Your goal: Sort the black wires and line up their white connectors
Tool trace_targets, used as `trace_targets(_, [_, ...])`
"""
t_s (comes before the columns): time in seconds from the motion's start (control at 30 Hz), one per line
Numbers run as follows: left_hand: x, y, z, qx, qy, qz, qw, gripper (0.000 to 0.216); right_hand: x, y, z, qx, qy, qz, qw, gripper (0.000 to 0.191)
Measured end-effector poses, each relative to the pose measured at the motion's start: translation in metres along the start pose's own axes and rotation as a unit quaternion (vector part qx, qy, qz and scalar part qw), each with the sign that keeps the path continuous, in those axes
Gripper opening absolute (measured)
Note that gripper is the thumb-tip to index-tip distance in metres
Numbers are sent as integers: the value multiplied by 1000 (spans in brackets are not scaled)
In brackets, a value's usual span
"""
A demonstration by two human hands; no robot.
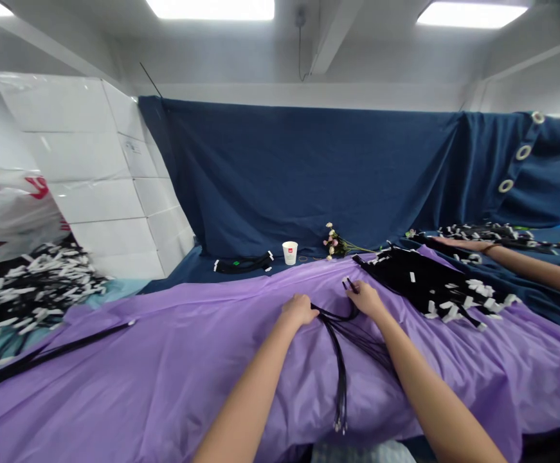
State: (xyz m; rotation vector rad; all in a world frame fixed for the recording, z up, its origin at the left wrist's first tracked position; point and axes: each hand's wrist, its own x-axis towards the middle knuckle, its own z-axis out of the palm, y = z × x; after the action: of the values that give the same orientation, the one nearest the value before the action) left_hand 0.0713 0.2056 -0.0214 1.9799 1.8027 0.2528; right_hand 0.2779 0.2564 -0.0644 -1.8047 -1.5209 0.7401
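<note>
Over a purple cloth (202, 373), my left hand (300, 310) is closed on a bundle of thin black cords (340, 370). Part of the bundle hangs down the front of the cloth and ends in small light tips. Other strands fan out to the right and pass behind my right forearm. My right hand (364, 298) pinches the end of a black cord (350, 285) with small white tips, and this stretch curves back toward my left hand. Just beyond my right hand lies a pile of black straps (405, 273) with white tags.
A paper cup (290, 253), artificial flowers (335, 244) and a tagged black strap (243, 263) stand or lie at the back. White boxes (101, 173) and a heap of tagged black pieces (33, 296) are at left. Another person's arm (515, 260) reaches in from the right.
</note>
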Motion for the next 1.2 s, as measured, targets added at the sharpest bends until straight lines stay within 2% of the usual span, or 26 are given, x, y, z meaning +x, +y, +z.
trace_targets(0.13, [7,-12,11,-97,37,-4,995,30,-12,-14,-1,139,-30,-44,989,27])
trace_targets(0.27, [-7,-22,1,-249,21,6,968,19,-42,-34,-4,268,-36,-98,958,39])
trace_targets(0.37, [-39,-30,-17,-359,18,40,932,12,-77,-52,-3,334,-49,-137,931,49])
trace_targets(0.47, [-84,-40,-29,-432,29,76,898,22,-118,-66,7,372,-76,-166,910,47])
trace_targets(0.57, [-123,-54,-32,-484,42,100,869,30,-155,-75,27,387,-116,-180,897,42])
trace_targets(0.67, [-142,-70,-28,-515,59,99,850,34,-178,-79,52,391,-172,-190,884,36])
trace_targets(0.83, [-142,-86,-14,-539,131,82,828,41,-188,-85,79,367,-197,-199,887,34])
trace_targets(1.1, [-139,-100,6,-592,192,59,781,38,-196,-84,85,330,-202,-210,898,27])
trace_targets(1.2, [-139,-101,9,-615,214,51,757,39,-197,-85,90,342,-178,-213,898,27])
